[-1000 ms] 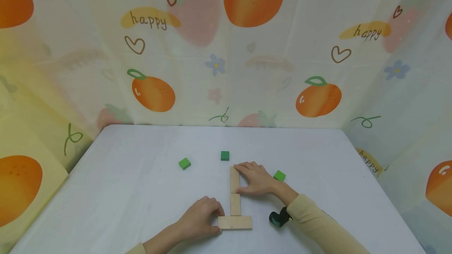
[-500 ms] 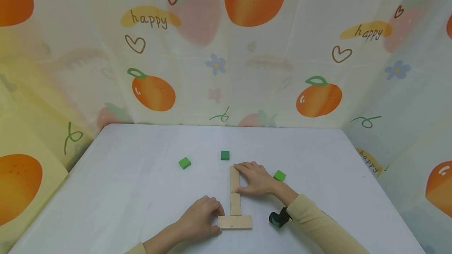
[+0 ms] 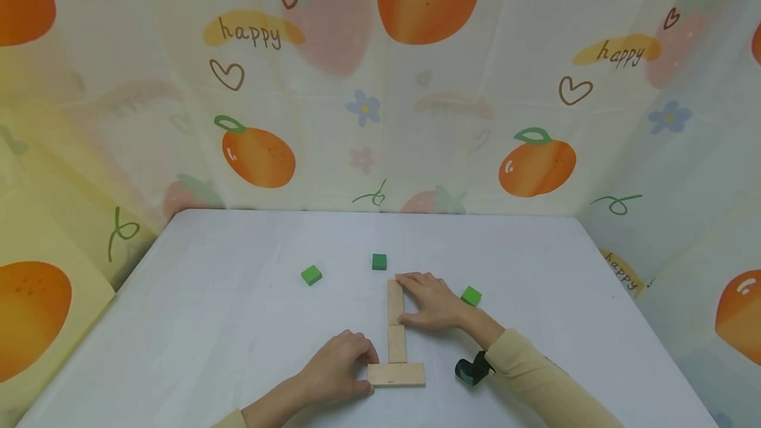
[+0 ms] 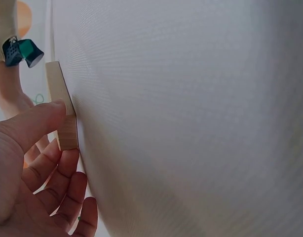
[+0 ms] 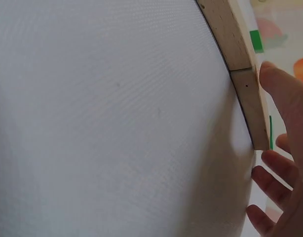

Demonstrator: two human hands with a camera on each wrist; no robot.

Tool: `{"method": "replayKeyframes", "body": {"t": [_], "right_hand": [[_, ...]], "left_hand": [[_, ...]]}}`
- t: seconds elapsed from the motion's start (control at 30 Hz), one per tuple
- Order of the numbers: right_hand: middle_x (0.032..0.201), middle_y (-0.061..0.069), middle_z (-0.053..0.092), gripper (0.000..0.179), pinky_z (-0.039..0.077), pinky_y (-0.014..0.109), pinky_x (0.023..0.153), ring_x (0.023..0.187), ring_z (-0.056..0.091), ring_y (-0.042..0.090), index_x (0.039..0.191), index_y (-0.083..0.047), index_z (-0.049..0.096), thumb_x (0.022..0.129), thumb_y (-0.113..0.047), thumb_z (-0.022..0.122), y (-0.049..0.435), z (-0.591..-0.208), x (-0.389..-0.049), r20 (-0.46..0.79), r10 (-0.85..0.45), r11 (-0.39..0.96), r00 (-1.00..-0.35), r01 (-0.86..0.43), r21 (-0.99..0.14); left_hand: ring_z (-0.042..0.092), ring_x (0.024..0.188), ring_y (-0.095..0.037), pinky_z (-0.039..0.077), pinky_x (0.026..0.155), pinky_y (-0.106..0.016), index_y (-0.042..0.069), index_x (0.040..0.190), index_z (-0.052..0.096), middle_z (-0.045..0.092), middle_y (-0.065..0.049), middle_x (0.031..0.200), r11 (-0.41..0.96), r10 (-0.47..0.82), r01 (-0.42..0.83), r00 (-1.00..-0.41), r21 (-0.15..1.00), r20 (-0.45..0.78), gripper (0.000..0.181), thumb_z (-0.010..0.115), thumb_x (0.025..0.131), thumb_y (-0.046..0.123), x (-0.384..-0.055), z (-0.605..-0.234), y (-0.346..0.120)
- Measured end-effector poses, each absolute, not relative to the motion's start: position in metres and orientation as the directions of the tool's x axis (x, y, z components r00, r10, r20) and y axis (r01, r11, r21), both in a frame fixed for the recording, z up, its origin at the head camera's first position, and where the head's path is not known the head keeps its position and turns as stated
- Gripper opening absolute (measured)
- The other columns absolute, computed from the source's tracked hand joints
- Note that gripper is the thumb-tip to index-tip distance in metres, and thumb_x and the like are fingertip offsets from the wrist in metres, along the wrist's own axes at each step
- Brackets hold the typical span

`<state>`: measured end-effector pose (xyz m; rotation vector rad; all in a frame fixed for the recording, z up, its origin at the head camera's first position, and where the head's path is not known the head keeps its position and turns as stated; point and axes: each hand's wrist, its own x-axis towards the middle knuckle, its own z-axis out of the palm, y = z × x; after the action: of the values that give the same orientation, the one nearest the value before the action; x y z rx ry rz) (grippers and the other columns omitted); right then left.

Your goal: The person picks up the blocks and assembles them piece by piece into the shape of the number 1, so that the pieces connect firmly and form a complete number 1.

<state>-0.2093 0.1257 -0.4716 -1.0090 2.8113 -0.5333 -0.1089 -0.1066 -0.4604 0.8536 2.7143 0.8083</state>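
Three plain wooden blocks lie on the white table in an upside-down T. The crosswise block (image 3: pixel 396 375) is nearest, the middle block (image 3: pixel 396 344) meets its far side, and the far block (image 3: pixel 395 301) continues the line. My left hand (image 3: pixel 335 367) pinches the left end of the crosswise block; in the left wrist view its thumb (image 4: pixel 50 116) lies on the block, fingers around the end. My right hand (image 3: pixel 433 302) spans the far block, thumb by the joint and fingertips at its far end. In the right wrist view, the thumb (image 5: pixel 277 81) partly overlaps the block's edge.
Green cubes lie beyond the blocks: one at the left (image 3: pixel 311 275), one in the middle (image 3: pixel 379 261), and another cube (image 3: pixel 471 296) behind the right wrist. A dark device (image 3: pixel 473 368) sits at the right sleeve. A fruit-printed curtain (image 3: pixel 416 150) surrounds the table (image 3: pixel 208 296).
Almost nothing differs. The right hand and sleeve have shifted very slightly to the right; the blocks and the left hand stay where they were.
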Motion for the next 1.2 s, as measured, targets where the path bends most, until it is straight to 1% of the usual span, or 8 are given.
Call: {"method": "replayKeyframes", "body": {"t": [0.13,0.3,0.43,0.63,0.87,1.03,1.2], "right_hand": [[0.135,0.007,0.046,0.067,0.037,0.047,0.097,0.123,0.043,0.025,0.139,-0.011,0.039,0.083,-0.04,0.062,0.129,-0.475,-0.211,0.07,-0.644,0.693,-0.761,-0.62,-0.369],[0.13,0.003,0.052,0.058,0.037,0.039,0.098,0.119,0.047,0.02,0.133,-0.01,0.047,0.083,-0.032,0.065,0.132,-0.477,-0.213,0.188,-0.649,0.658,-0.737,-0.668,-0.347],[0.125,0.004,0.056,0.054,0.039,0.038,0.096,0.114,0.05,0.021,0.128,-0.01,0.051,0.081,-0.028,0.068,0.136,-0.473,-0.212,0.275,-0.628,0.637,-0.728,-0.684,-0.355],[0.124,0.005,0.057,0.05,0.038,0.043,0.095,0.115,0.05,0.023,0.125,-0.006,0.054,0.081,-0.021,0.069,0.145,-0.466,-0.211,0.353,-0.573,0.6,-0.739,-0.672,-0.434],[0.123,0.004,0.057,0.049,0.037,0.043,0.096,0.116,0.05,0.022,0.124,-0.006,0.055,0.08,-0.019,0.071,0.164,-0.464,-0.209,0.387,-0.505,0.61,-0.771,-0.637,-0.472],[0.123,0.007,0.058,0.048,0.037,0.047,0.095,0.115,0.05,0.026,0.123,-0.004,0.055,0.079,-0.016,0.071,0.179,-0.462,-0.208,0.4,-0.471,0.607,-0.786,-0.618,-0.499],[0.124,0.008,0.056,0.049,0.037,0.049,0.094,0.115,0.049,0.028,0.125,-0.005,0.053,0.08,-0.017,0.07,0.194,-0.461,-0.207,0.377,-0.427,0.634,-0.822,-0.569,-0.524]], "left_hand": [[0.042,0.076,-0.001,0.038,0.069,-0.021,0.023,0.087,0.062,0.054,0.019,0.081,0.696,0.566,0.46,-0.824,0.552,-0.027,0.029,0.08,0.065,0.024,-0.109,-0.461,-0.105],[0.043,0.077,-0.001,0.039,0.07,-0.021,0.023,0.087,0.062,0.054,0.019,0.082,0.696,0.565,0.46,-0.825,0.551,-0.024,0.028,0.08,0.066,0.024,-0.109,-0.461,-0.105],[0.042,0.077,-0.001,0.039,0.07,-0.021,0.023,0.088,0.062,0.055,0.019,0.082,0.698,0.562,0.455,-0.827,0.553,-0.028,0.028,0.08,0.065,0.024,-0.109,-0.461,-0.105],[0.042,0.077,-0.001,0.039,0.069,-0.021,0.022,0.088,0.063,0.055,0.018,0.082,0.696,0.558,0.453,-0.829,0.558,-0.024,0.029,0.08,0.065,0.023,-0.108,-0.46,-0.105],[0.043,0.077,-0.001,0.039,0.07,-0.021,0.022,0.087,0.063,0.055,0.018,0.082,0.694,0.562,0.463,-0.827,0.551,-0.012,0.028,0.08,0.065,0.022,-0.108,-0.46,-0.105],[0.044,0.077,-0.001,0.04,0.07,-0.021,0.022,0.087,0.063,0.056,0.018,0.082,0.688,0.567,0.471,-0.824,0.552,-0.004,0.028,0.08,0.065,0.023,-0.108,-0.461,-0.106],[0.043,0.078,0.0,0.04,0.071,-0.021,0.023,0.087,0.062,0.055,0.019,0.082,0.694,0.559,0.46,-0.829,0.553,-0.011,0.028,0.08,0.065,0.024,-0.108,-0.461,-0.105]]}}
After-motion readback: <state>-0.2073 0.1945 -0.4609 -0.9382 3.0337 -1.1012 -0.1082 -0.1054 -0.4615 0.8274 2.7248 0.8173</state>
